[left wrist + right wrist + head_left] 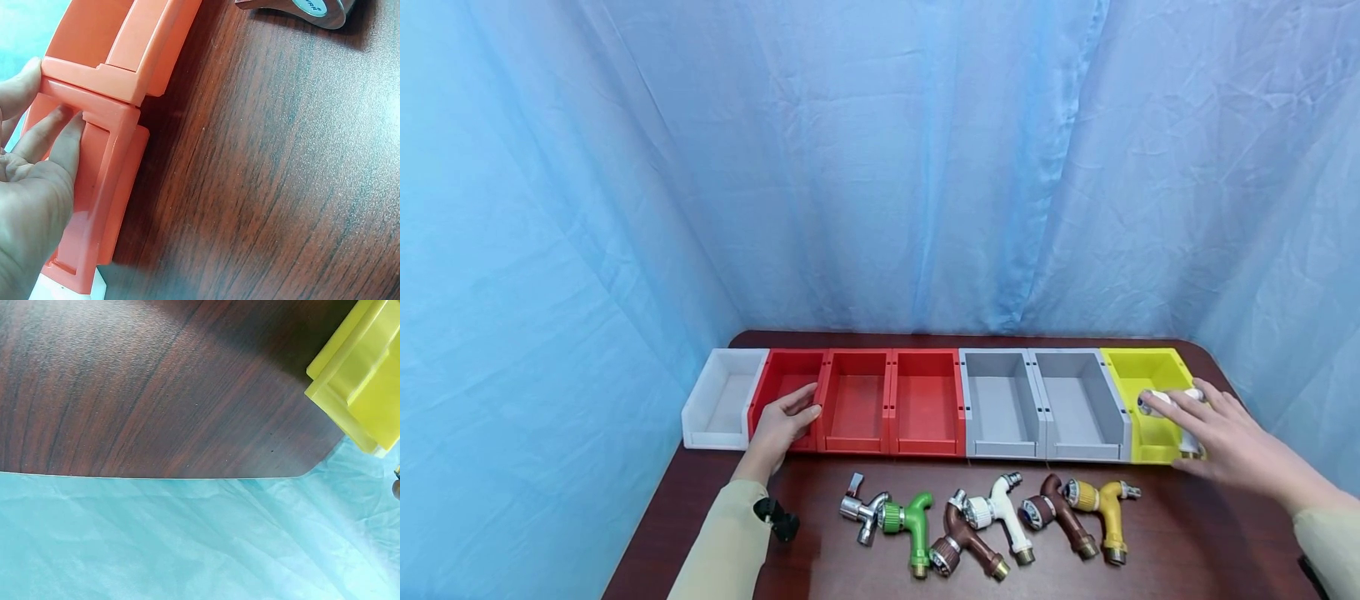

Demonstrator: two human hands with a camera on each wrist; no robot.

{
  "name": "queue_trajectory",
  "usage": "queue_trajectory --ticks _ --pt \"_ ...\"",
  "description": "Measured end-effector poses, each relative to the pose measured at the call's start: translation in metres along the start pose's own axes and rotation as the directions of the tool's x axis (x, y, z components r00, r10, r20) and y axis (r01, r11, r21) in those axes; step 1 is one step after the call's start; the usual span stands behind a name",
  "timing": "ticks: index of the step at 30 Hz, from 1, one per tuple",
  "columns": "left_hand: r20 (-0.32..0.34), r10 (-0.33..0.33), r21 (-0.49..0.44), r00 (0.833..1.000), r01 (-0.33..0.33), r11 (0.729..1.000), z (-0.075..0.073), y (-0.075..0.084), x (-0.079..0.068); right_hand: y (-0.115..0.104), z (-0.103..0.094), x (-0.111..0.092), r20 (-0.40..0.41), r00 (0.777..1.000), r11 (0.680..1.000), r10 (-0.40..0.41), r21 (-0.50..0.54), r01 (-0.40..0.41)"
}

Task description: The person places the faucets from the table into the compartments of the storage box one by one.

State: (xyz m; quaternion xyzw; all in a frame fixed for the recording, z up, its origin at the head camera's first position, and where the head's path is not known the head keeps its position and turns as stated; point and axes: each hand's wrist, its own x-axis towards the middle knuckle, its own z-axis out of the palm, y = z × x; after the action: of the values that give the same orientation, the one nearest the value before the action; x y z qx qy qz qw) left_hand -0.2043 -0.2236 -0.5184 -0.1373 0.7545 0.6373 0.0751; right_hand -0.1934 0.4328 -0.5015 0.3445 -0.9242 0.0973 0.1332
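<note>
At the right end of the bin row, my right hand (1221, 429) grips a white faucet (1189, 442) over the yellow bin (1120, 360). The fingers cover much of the faucet; its handle end and brass threaded end show. The right wrist view catches the corner of the yellow bin (340, 406), with the hand out of frame. Toward the left, my left hand (778, 429) reaches into the leftmost red bin (782, 367), and its fingertips touch the wall beside the neighbouring red bin (94, 78). Those fingers (65, 150) are fairly straight and hold nothing loose.
Before the bins lie a chrome faucet (867, 512), a green faucet (917, 529), brown faucets (973, 542), a white faucet (1007, 512) and a yellow faucet (1110, 504). Two grey bins (1078, 444) and a white bin (700, 417) complete the row. Blue curtains (880, 167) hang behind.
</note>
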Motion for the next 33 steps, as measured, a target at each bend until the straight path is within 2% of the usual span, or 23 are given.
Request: queue_trajectory --ticks 9,16,21,28,33 --pt "0.001 0.007 -0.001 1.000 -0.007 1.000 0.000 -0.001 0.000 0.007 0.006 0.007 0.039 0.998 0.999 0.039 -0.009 -0.039" --pt "0.001 0.014 0.006 1.000 -0.014 1.000 0.000 -0.002 0.000 0.013 0.011 0.014 0.051 0.998 0.999 0.027 -0.027 -0.025" --pt "-0.011 0.012 0.005 1.000 -0.012 1.000 0.000 -0.002 0.000 0.014 0.013 0.017 0.079 0.996 0.998 0.049 -0.030 -0.047" --pt "-0.011 0.012 -0.004 1.000 -0.012 1.000 0.001 -0.004 0.000 0.015 0.017 0.018 0.176 0.975 0.991 0.135 -0.009 -0.136" --pt "-0.017 0.016 -0.001 1.000 -0.016 1.000 0.001 -0.004 0.001 0.017 0.015 0.024 0.238 0.959 0.988 0.153 -0.008 -0.156"
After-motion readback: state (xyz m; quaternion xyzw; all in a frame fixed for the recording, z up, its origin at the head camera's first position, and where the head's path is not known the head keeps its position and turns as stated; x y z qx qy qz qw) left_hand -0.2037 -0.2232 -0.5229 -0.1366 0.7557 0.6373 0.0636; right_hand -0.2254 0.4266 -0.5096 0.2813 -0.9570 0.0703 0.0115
